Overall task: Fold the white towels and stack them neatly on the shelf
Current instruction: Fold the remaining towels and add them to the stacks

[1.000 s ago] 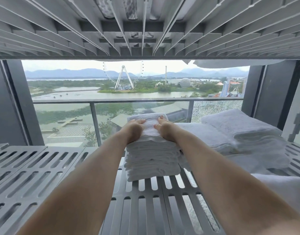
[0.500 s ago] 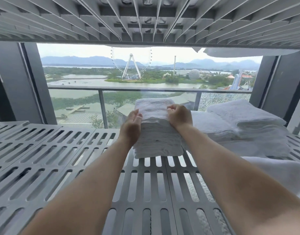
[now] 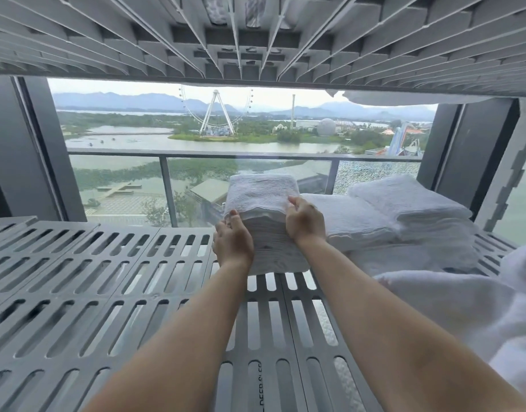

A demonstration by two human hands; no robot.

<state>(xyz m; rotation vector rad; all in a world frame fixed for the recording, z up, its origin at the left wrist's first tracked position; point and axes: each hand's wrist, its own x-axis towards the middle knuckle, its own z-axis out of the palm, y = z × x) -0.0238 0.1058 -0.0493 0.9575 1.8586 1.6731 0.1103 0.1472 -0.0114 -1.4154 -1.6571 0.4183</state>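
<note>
Towel stack [image 3: 261, 194] lengthwise toward window [image 3: 122, 179], left hand [image 3: 233, 242] and right hand [image 3: 305, 221] grips clamping it

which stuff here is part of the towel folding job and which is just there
Job: towel stack, held by left hand and right hand; slotted shelf; folded towels to its right; loose white cloth.
Just there: balcony railing; ferris wheel outside; upper shelf overhead.

Big window [image 3: 137, 129] behind, dark frames [image 3: 15, 150] either side. Glass balcony railing [image 3: 244, 157] outside. View: Ferris wheel [image 3: 216, 95], lake [image 3: 122, 141], hazy mountains [image 3: 122, 99]. Flat overcast daylight.
</note>
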